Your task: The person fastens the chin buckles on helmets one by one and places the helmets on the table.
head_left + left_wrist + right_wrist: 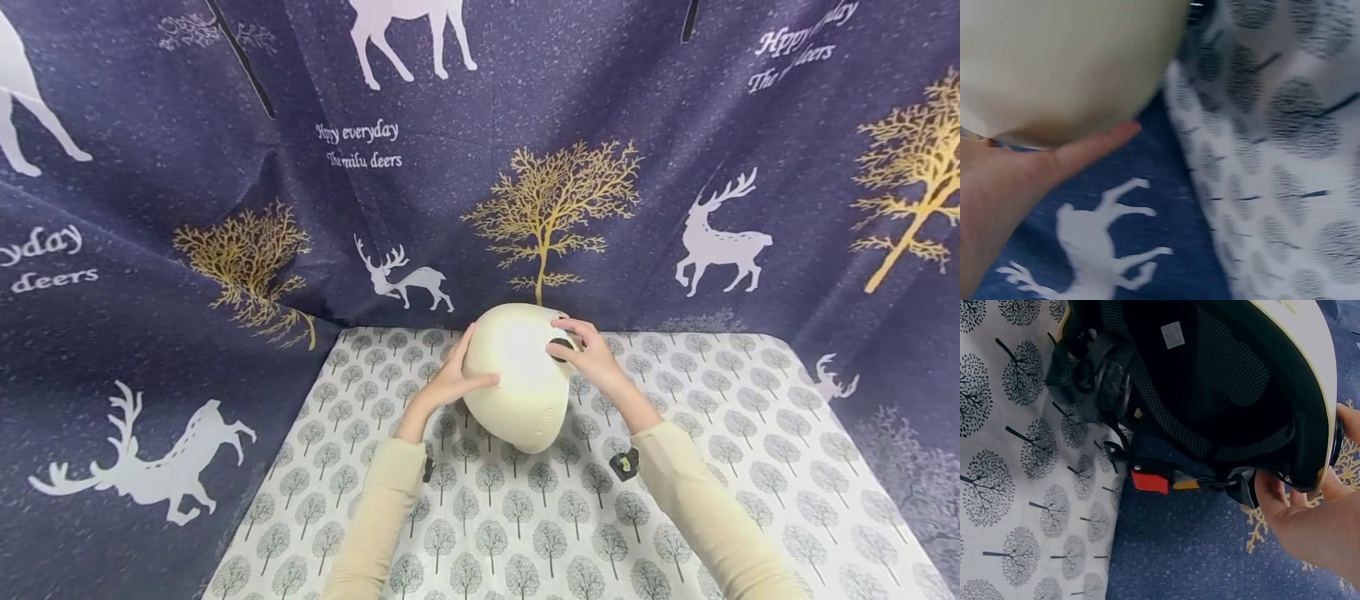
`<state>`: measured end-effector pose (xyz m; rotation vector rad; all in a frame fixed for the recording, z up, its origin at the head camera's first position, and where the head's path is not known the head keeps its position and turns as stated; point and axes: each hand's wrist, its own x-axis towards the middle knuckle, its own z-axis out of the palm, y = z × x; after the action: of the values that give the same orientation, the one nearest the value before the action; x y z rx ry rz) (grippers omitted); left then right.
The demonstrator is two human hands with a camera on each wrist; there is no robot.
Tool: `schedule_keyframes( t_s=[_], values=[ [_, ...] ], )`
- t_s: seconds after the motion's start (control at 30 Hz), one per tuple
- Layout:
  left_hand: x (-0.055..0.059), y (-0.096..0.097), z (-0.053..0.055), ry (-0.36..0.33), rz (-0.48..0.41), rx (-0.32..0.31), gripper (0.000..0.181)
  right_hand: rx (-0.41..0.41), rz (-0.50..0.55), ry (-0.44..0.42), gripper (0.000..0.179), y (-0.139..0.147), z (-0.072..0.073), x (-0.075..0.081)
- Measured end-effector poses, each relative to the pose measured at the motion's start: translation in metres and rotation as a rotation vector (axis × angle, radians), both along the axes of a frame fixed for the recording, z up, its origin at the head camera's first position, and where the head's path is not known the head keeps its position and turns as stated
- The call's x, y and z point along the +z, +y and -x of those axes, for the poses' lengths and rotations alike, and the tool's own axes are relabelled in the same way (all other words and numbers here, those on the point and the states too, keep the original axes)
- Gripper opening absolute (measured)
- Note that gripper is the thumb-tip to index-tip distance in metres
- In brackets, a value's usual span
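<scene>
A cream helmet [517,375] is tilted between both hands over the tree-print cloth; whether it touches the cloth I cannot tell. My left hand [447,382] holds the shell's left side, its thumb extended along the surface; the left wrist view shows that thumb [1085,150] against the shell, the other fingers mostly hidden. On the far right side, my right hand [592,354] grips the rim beside a black round part [560,349]. Seen from the right wrist, the helmet's black lining [1229,369] bears a white label [1172,335], and a strap with a red buckle [1149,482] hangs across the opening.
White cloth printed with grey trees [491,533] covers the table. Dark blue fabric [420,192] with deer and golden trees hangs behind it and on both sides. A small black device [624,463] sits at the right sleeve's cuff.
</scene>
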<state>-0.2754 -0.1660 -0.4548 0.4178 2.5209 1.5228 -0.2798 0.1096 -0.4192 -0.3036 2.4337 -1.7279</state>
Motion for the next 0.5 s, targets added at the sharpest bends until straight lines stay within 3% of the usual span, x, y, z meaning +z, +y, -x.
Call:
schedule_keyframes(
  t_s=[0.23, 0.33, 0.5],
  values=[
    [-0.027, -0.011, -0.008, -0.17, -0.238, -0.019, 0.112, -0.036, 0.035, -0.047, 0.058, 0.001, -0.003, -0.002],
    [-0.03, -0.01, -0.009, -0.163, -0.302, 0.01, 0.111, -0.03, 0.051, -0.045, 0.058, -0.001, -0.002, -0.001],
    [-0.032, -0.012, -0.01, -0.134, -0.317, 0.056, 0.108, -0.017, 0.097, -0.033, 0.058, -0.008, -0.002, -0.003]
  ],
)
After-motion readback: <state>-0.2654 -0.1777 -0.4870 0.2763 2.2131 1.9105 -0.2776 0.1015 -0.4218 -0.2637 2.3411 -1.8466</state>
